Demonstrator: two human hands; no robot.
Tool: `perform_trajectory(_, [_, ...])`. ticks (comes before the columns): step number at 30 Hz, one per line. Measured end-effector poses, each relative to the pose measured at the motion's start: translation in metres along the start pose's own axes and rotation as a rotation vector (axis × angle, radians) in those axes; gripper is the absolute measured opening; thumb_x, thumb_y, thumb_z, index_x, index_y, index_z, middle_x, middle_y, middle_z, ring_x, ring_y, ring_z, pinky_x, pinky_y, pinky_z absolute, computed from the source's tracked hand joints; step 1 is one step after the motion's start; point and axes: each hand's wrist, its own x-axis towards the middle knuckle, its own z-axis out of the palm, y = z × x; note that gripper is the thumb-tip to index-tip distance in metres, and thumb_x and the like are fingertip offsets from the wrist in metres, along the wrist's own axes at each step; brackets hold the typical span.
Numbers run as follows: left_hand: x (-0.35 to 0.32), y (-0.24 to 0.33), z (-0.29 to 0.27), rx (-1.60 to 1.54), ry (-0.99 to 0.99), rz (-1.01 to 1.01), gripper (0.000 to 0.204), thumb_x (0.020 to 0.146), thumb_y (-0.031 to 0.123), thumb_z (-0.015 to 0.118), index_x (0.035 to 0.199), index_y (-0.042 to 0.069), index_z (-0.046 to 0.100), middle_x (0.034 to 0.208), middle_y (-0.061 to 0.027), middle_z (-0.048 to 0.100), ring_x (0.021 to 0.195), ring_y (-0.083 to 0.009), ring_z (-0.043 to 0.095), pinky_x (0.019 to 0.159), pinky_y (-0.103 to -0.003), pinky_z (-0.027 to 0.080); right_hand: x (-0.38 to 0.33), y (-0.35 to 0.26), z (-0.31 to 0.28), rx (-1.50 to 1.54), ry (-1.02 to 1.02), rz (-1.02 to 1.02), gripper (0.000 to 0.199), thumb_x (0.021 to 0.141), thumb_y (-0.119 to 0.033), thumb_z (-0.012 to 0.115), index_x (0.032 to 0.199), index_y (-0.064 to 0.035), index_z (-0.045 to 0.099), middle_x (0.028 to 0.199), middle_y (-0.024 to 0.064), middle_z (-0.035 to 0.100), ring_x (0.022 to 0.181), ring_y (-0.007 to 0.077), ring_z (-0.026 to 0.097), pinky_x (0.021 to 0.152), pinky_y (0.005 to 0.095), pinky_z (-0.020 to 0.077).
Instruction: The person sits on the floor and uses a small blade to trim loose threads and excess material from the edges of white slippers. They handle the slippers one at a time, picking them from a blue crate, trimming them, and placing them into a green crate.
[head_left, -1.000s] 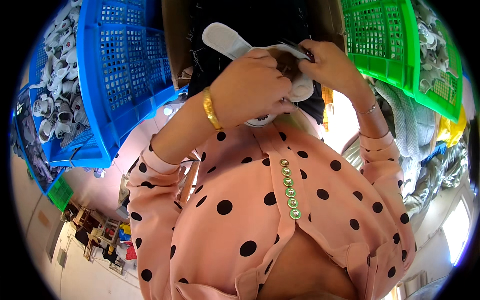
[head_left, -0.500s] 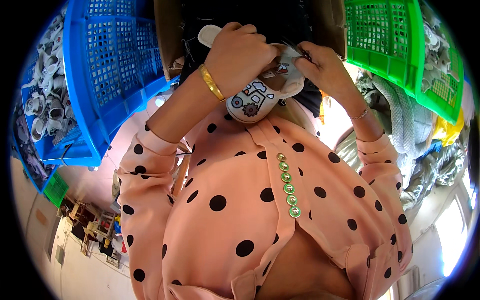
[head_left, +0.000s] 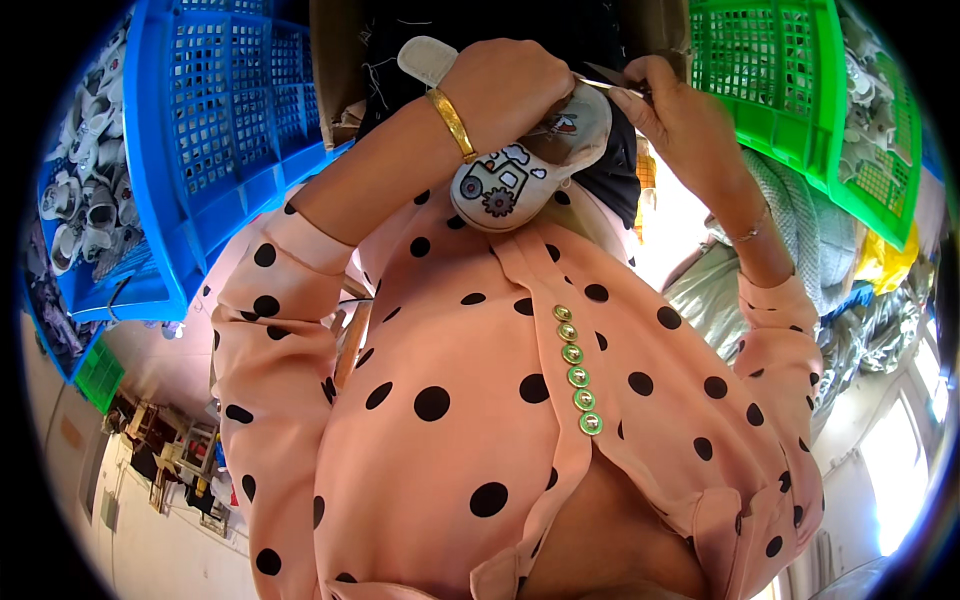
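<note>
Bright daylight glares white at my lower right; colours stay vivid and sharp, while fisheye bending darkens the rim.

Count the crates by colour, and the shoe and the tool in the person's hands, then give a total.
Blue crates: 1
Green crates: 1
Shoe in the left hand: 1
Thin metal tool in the right hand: 1
Total: 4

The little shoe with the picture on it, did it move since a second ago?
Yes. The left hand turned the little shoe over, so its cartoon side now faces the camera, and brought it lower, nearer the chest. The right hand stayed at the shoe's edge with a thin metal tool. The blue crate and green crate stayed put.
</note>
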Motion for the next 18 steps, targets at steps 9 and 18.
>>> perform_trajectory(9, [0.01, 0.001, -0.006, -0.102, 0.045, 0.016, 0.009, 0.073, 0.018, 0.067, 0.07, 0.011, 0.07, 0.064, -0.0104, 0.063, 0.061, -0.0281, 0.064, 0.058, -0.036, 0.052, 0.011, -0.017, -0.048, -0.562, -0.119, -0.473, 0.037, 0.086, -0.041, 0.063, 0.073, -0.0104, 0.047, 0.05, 0.0033, 0.045, 0.045, 0.0198, 0.054, 0.042, 0.0296, 0.0404])
perform_trajectory(18, [0.014, -0.003, -0.012, -0.241, -0.083, -0.033, 0.012, 0.069, 0.018, 0.07, 0.077, 0.01, 0.074, 0.068, -0.0121, 0.065, 0.064, -0.0289, 0.064, 0.063, -0.036, 0.052, 0.033, -0.015, -0.044, -0.613, -0.26, -0.69, 0.025, 0.083, -0.028, 0.065, 0.072, -0.0077, 0.057, 0.054, 0.0059, 0.052, 0.054, 0.0222, 0.06, 0.05, 0.031, 0.0463])
